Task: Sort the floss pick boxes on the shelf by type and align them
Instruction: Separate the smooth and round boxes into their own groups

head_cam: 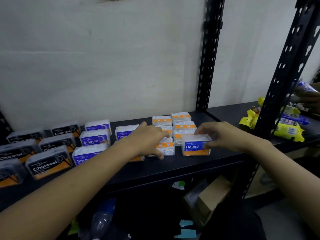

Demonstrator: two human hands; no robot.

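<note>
Floss pick boxes lie on a black shelf (181,163). Several black Charcoal boxes (49,163) are grouped at the left. Purple Smooth boxes (94,138) fill the middle. Orange-banded boxes (184,126) lie in two columns at the right. My right hand (220,135) grips a blue-and-orange Round box (194,148) at the front of that right group, fingers over its top and thumb on its front. My left hand (150,139) reaches over the Smooth boxes and holds an orange-banded box (166,147) beside the Round box, fingers curled over it.
A black perforated upright (207,54) stands behind the orange boxes, another upright (284,71) to the right. Yellow packets (287,131) lie on the neighbouring shelf. A cardboard box (213,196) and dark items sit below. The white wall backs the shelf.
</note>
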